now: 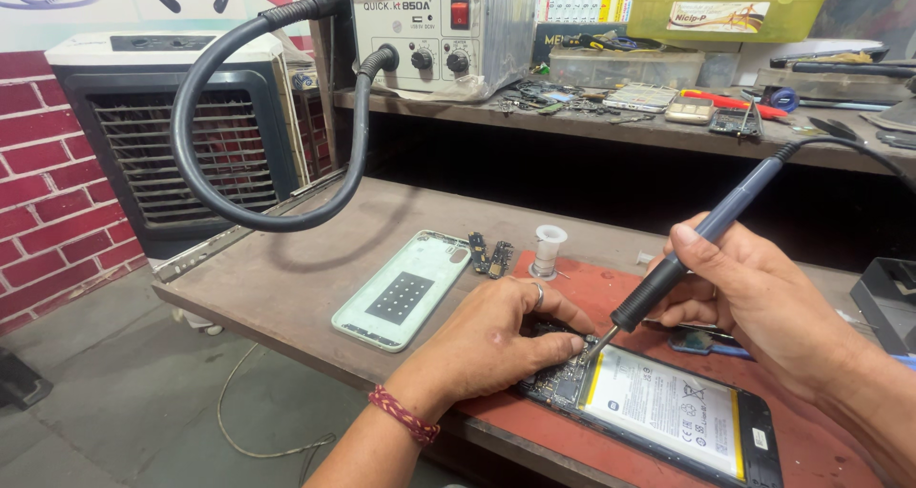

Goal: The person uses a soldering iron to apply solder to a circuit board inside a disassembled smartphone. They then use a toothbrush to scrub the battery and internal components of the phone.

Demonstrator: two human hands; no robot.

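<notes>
An opened phone (668,407) with a white battery lies on a red mat (611,297) at the bench's front edge. My left hand (496,340) presses down on the phone's upper circuit board with its fingertips; a ring and a red wrist thread show. My right hand (754,292) grips a dark soldering iron (687,249) like a pen, with the tip (593,347) touching the board just beside my left fingertips. The iron's cable runs up to the right.
A pale green phone back cover (405,290) lies left of the mat, with small circuit boards (489,256) and a solder spool (548,250) behind it. A grey hot-air station (429,35) with a looping black hose (205,164) stands on the cluttered shelf. An air cooler (181,135) stands at left.
</notes>
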